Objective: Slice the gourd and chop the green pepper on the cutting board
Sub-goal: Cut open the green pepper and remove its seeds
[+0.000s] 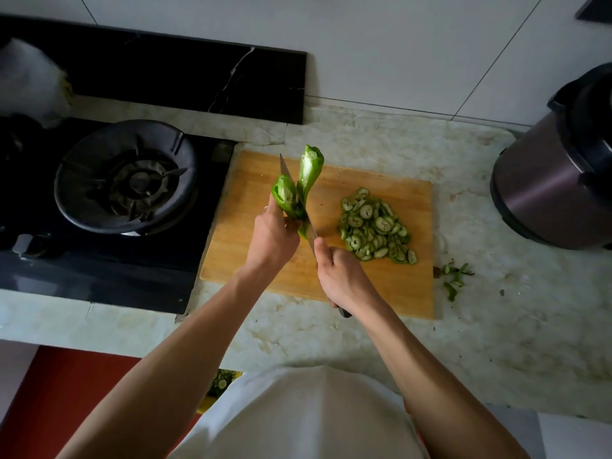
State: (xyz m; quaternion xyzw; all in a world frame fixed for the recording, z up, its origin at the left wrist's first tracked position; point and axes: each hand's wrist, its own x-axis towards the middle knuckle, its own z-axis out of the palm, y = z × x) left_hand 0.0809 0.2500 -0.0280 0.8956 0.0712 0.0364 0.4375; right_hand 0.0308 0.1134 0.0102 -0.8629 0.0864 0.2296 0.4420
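The green pepper (306,180) was held up above the wooden cutting board (390,279) by the left hand (273,238), whose fingers were curled round its lower end, and it was split lengthwise into two halves by the knife (298,200). The knife handle was gripped by the right hand (341,276). A pile of gourd slices (376,226) was lying on the right part of the board, which rested on the marble tabletop (496,326) beside the gas stove (126,177).

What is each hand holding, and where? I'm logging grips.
Left hand holds the green pepper by its lower end; right hand grips the knife by its handle.
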